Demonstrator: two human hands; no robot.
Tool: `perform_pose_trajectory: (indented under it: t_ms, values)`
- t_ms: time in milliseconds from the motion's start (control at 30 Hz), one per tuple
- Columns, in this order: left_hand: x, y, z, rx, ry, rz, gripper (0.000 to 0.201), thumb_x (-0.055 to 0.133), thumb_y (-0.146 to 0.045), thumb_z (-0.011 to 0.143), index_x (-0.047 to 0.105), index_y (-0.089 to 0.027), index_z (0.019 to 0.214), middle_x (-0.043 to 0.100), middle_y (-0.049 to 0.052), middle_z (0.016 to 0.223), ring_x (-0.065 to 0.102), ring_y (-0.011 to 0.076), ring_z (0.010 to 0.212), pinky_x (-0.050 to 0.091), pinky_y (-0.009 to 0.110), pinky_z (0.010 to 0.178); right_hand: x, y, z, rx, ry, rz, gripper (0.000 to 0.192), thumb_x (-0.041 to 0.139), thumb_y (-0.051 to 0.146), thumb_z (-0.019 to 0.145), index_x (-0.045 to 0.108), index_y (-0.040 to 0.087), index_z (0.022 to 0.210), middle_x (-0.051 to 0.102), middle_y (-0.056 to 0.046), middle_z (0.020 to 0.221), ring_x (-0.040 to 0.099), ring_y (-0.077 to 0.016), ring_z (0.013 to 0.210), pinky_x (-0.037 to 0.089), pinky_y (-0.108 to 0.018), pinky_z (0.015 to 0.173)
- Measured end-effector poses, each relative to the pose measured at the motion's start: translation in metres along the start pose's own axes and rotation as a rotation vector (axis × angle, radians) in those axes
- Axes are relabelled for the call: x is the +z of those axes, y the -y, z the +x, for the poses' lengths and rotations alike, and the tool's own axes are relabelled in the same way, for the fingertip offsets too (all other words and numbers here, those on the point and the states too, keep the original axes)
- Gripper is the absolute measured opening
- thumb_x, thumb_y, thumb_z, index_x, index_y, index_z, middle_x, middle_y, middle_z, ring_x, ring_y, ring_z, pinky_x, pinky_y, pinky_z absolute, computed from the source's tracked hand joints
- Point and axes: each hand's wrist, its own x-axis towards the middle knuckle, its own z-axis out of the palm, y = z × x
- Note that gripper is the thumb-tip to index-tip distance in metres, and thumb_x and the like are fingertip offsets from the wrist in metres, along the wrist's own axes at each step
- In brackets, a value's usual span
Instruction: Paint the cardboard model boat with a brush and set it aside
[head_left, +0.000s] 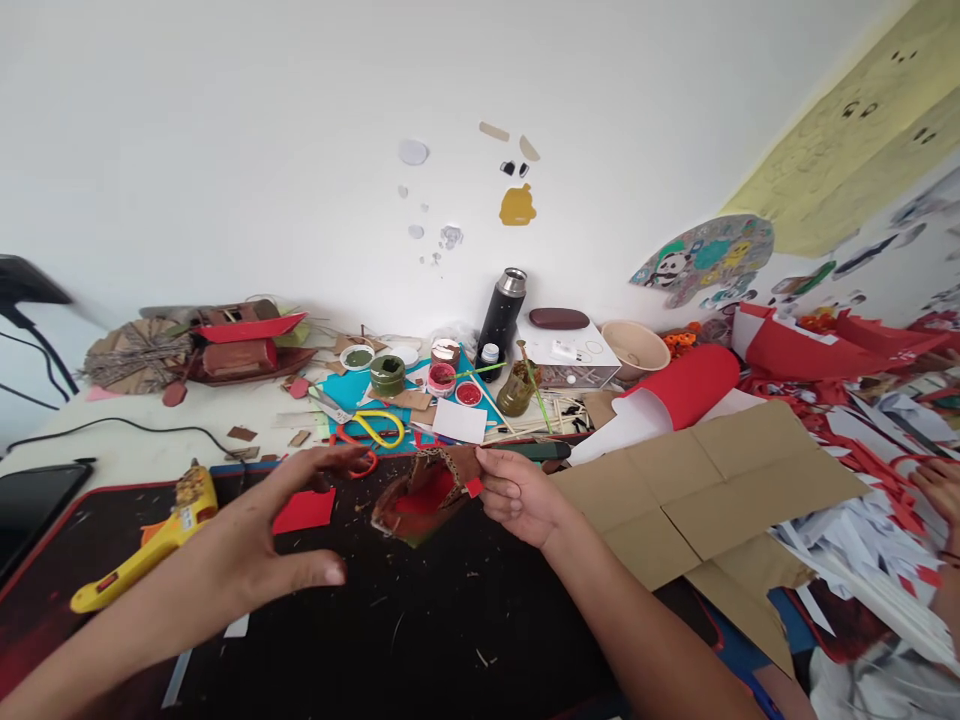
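Observation:
My right hand (517,495) pinches a small brown-and-red cardboard model (424,490) and holds it just above the black mat (420,620). A small red tab sticks out at my fingertips. My left hand (262,535) hovers to the left of the model with its fingers spread and holds nothing. A red paper piece (304,512) lies on the mat under that hand. A yellow glue gun (161,540) rests at the mat's left edge.
Behind the mat are red and yellow scissors (367,432), paint pots (442,380), a green jar (388,375), a black flask (501,310), a model boat (240,345) and flat cardboard (720,490). Another person's hand (941,490) works in paper scraps at far right.

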Motion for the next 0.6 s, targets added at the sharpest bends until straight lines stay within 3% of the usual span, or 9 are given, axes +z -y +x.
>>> perform_pose_trajectory:
  t_ms: [100,233,433,600]
  values:
    - [0.018,-0.005,-0.003,0.015,0.073,-0.085,0.080,0.075,-0.074,0.097,0.049,-0.044,0.166,0.074,0.008,0.158,0.076,0.0334,0.139,0.066,0.046,0.110,-0.003,-0.009,0.003,0.024,0.038,0.051,0.064,0.109,0.056,0.071,0.054,0.024,0.081,0.035,0.019,0.041,0.009,-0.0049,0.040,0.009,-0.021,0.040]
    - [0.030,-0.012,-0.001,-0.026,0.024,-0.115,0.072,0.075,-0.070,0.100,0.053,-0.042,0.163,0.075,0.008,0.151,0.076,0.0325,0.135,0.065,0.048,0.111,-0.007,-0.022,0.006,0.044,0.071,0.097,0.056,0.104,0.051,0.082,0.055,0.024,0.081,0.031,0.020,0.041,0.007,-0.0059,0.040,0.008,-0.021,0.040]
    - [0.025,-0.031,-0.001,0.029,-0.076,-0.151,0.060,0.069,-0.073,0.103,0.059,-0.041,0.152,0.077,0.005,0.141,0.077,0.0294,0.127,0.064,0.044,0.110,-0.010,-0.028,0.008,0.041,0.081,0.132,0.060,0.106,0.050,0.080,0.052,0.025,0.077,0.032,0.019,0.040,0.007,-0.0057,0.040,0.010,-0.020,0.039]
    - [0.016,-0.044,-0.002,0.130,-0.194,-0.087,0.045,0.069,-0.061,0.107,0.063,-0.036,0.143,0.079,0.005,0.129,0.077,0.0271,0.118,0.065,0.038,0.098,-0.008,-0.028,0.010,0.003,0.042,0.135,0.065,0.110,0.055,0.072,0.053,0.024,0.077,0.034,0.019,0.040,0.007,-0.0046,0.040,0.011,-0.019,0.038]
